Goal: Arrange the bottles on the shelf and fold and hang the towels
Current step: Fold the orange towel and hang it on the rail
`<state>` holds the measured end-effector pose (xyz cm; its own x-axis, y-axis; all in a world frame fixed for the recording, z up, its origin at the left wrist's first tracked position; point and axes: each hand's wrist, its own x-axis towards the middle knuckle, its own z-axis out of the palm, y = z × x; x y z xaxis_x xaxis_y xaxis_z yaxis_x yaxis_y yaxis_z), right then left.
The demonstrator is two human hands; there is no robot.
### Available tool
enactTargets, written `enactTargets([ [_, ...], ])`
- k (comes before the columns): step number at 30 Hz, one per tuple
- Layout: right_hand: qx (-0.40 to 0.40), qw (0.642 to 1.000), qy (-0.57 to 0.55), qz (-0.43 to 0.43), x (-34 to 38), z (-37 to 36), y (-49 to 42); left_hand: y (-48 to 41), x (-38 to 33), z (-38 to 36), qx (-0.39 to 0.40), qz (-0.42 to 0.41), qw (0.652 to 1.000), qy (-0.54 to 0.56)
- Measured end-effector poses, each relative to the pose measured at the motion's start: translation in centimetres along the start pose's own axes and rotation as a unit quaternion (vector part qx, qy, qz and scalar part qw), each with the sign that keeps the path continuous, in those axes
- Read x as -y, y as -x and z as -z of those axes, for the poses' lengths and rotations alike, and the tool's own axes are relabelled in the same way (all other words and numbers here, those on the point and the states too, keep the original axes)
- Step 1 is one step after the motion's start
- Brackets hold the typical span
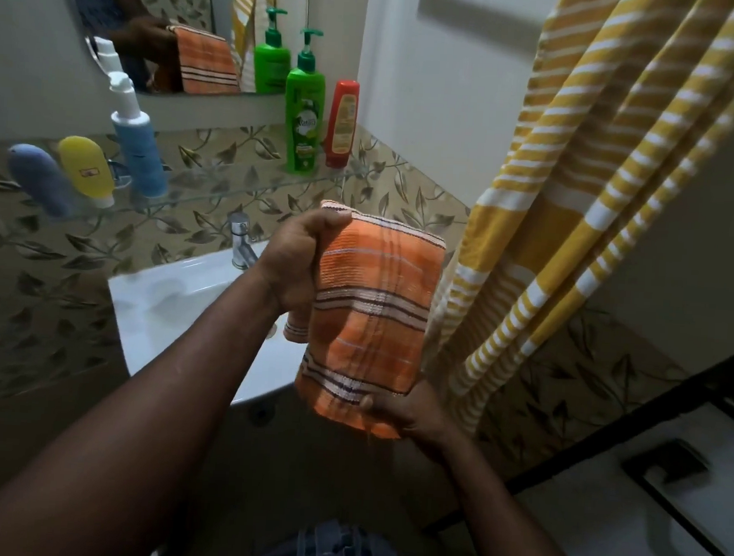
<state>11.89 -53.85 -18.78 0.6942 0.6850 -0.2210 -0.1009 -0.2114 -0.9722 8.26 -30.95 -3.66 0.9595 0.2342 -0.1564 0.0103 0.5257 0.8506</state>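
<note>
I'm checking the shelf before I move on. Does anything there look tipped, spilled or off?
Nothing spilled on the glass shelf. At its left end the purple tube and yellow tube seem to lean left, though the wide lens may cause that.

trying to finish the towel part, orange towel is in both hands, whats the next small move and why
Probably swing the orange towel right and down toward the black rail to drape it. It looks folded flat, the left hand gripping its top edge and the right hand pinching its bottom, and the yellow striped towel already hangs.
</note>
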Motion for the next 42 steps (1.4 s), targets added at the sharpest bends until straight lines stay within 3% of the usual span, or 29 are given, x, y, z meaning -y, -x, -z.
enactTargets([
  [3, 0.002, 0.998, 0.066, 0.004, 0.5, 0.9, 0.5, 0.0, -0.9, 0.6, 0.021, -0.002, 1.0, -0.016],
  [5, 0.002, 0.999, 0.047, 0.024, 1.5, 1.4, 0.6, 0.2, -1.2, 0.6, 0.037, 0.002, 0.999, -0.016],
  [7, 0.011, 0.995, -0.098, 0.033, 2.6, 2.1, -0.2, 0.5, -1.1, 0.3, 0.053, 0.013, 0.998, -0.026],
  [10, 0.039, 0.941, -0.333, 0.043, 5.6, 1.9, -1.1, 1.1, -0.4, -0.4, 0.05, 0.032, 0.997, -0.047],
  [16, 0.111, 0.857, -0.502, 0.045, 9.5, 1.6, -3.8, 1.8, 0.7, 0.8, 0.09, 0.024, 0.995, -0.045],
  [20, 0.11, 0.871, -0.473, 0.07, 10.0, 1.8, -5.2, 2.2, 0.9, 3.0, 0.088, 0.04, 0.993, -0.071],
  [24, 0.029, 0.899, -0.42, 0.119, 12.0, 2.0, -6.2, 2.2, 1.8, 4.8, 0.076, 0.066, 0.991, -0.084],
  [30, 0.011, 0.937, -0.32, 0.141, 15.0, 2.3, -7.3, 1.6, 2.2, 6.4, 0.157, 0.089, 0.983, 0.028],
  [33, 0.008, 0.953, -0.246, 0.18, 16.0, 3.0, -7.4, -0.7, 1.3, 7.1, 0.241, 0.087, 0.957, 0.14],
  [34, 0.008, 0.959, -0.209, 0.189, 16.2, 3.3, -7.7, -2.0, 0.7, 6.8, 0.222, 0.103, 0.959, 0.145],
  [36, 0.028, 0.965, -0.168, 0.197, 16.3, 3.9, -8.3, -4.0, -1.0, 4.8, 0.099, 0.09, 0.989, 0.065],
  [38, 0.066, 0.956, -0.218, 0.185, 16.2, 4.1, -8.9, -6.1, -3.1, 2.9, 0.03, 0.018, 0.999, -0.021],
  [42, 0.196, 0.881, -0.423, 0.081, 16.7, 4.5, -10.0, -7.8, -6.9, -1.0, 0.061, -0.052, 0.993, -0.091],
])
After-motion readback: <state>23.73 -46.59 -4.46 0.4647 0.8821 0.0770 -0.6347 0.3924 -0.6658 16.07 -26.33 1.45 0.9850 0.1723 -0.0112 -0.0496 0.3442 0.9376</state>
